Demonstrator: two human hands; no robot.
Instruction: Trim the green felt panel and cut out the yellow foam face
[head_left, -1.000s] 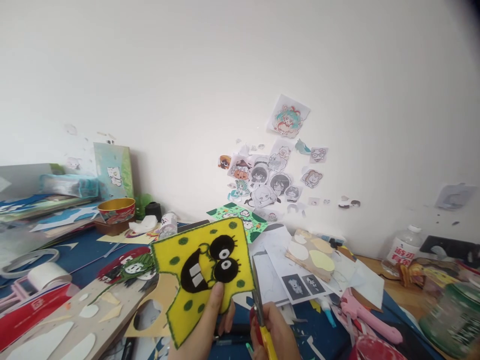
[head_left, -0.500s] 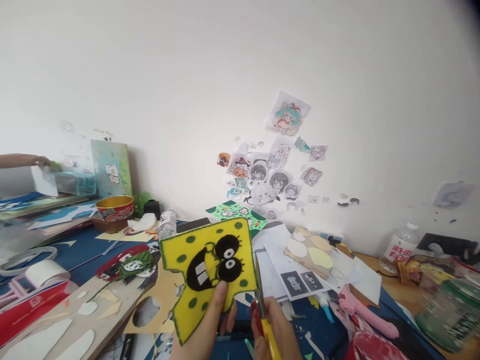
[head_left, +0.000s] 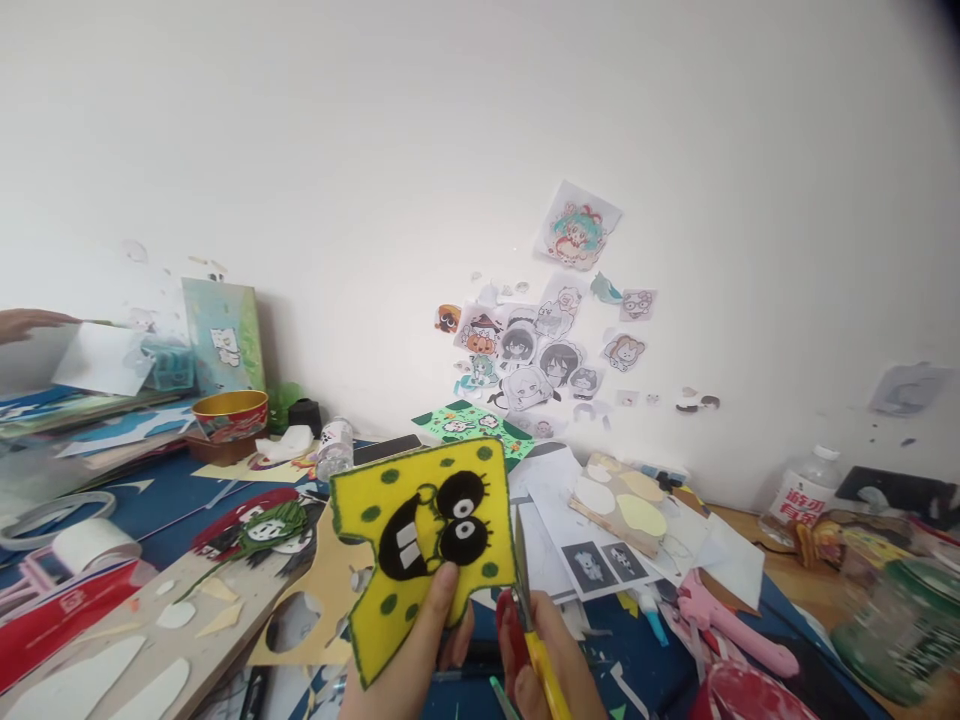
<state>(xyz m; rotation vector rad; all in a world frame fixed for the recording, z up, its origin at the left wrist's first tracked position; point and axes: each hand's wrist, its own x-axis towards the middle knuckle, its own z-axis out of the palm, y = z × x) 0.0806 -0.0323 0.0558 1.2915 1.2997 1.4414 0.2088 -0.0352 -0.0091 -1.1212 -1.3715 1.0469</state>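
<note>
My left hand is closed on a yellow felt cartoon face, with the thumb pressed on its front. The felt has green edging, green spots, large black eyes and an open black mouth with two white teeth. Beside its right edge, my right hand grips a pair of scissors with yellow and red handles. The blades point upward along that edge. Whether they touch the felt I cannot tell. The other fingers of my left hand are mostly hidden behind the felt.
A pink glue gun and a green-lidded jar lie to the right. White printed sheets sit behind my hands. On the left are a board with cutouts and a red tin. Another person's hand is at far left.
The felt face has shifted slightly right and the scissors' red handle shows more, apart from the yellow one. At far left, the white sheet by the other person's hand has swung out and shows wider.
</note>
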